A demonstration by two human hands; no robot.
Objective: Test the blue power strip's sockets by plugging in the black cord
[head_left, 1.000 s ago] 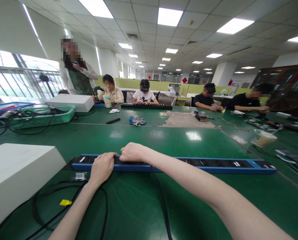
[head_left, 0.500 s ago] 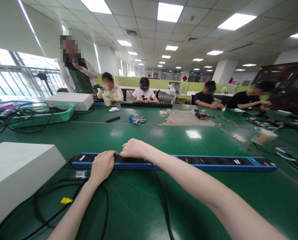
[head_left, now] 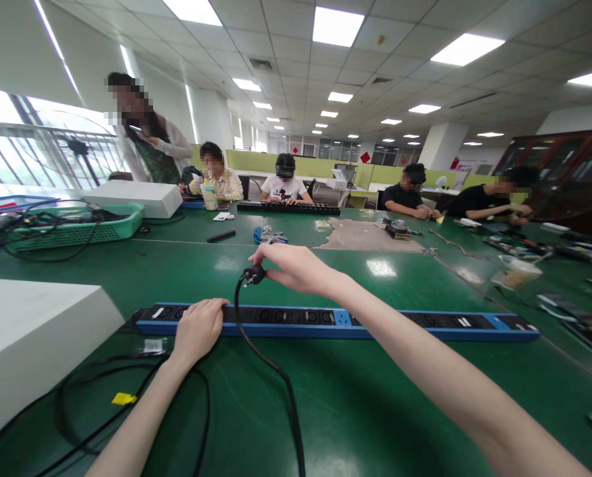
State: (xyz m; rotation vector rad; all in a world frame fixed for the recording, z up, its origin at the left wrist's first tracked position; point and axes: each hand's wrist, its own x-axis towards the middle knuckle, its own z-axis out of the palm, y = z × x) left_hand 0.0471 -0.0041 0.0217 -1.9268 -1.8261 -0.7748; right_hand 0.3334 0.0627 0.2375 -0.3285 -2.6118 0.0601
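Right hand: your right hand (head_left: 296, 268) pinches a black plug (head_left: 252, 273) between thumb and fingertips; the fingers are clamped on it, and it hangs in the air just above the power strip (head_left: 400, 324), free of the sockets.
Left hand: your left hand (head_left: 199, 328) lies on the left end of the power strip, fingers together and curled over its top, holding it down.
Cord: the cord (head_left: 276, 371) drops from the plug, crosses the strip and runs toward you over the table (head_left: 375, 411).
Doing it well: press the strip flat with your left hand so it cannot lift or slide. Grip the plug by its body, not by the cord. It looks wise to watch the cord's slack, as it lies across the open sockets.
Surface: the table is green and glossy, with reflections of the ceiling lights. A white box (head_left: 32, 331) sits near your left arm, loose black cables loop beside it, and a yellow tag (head_left: 122, 399) marks one of them.
Further off: a green basket (head_left: 77, 228) of cables stands on the far left.
Room: a large open office. Several people sit across the table, one person (head_left: 146, 142) stands at the left, and windows run behind.
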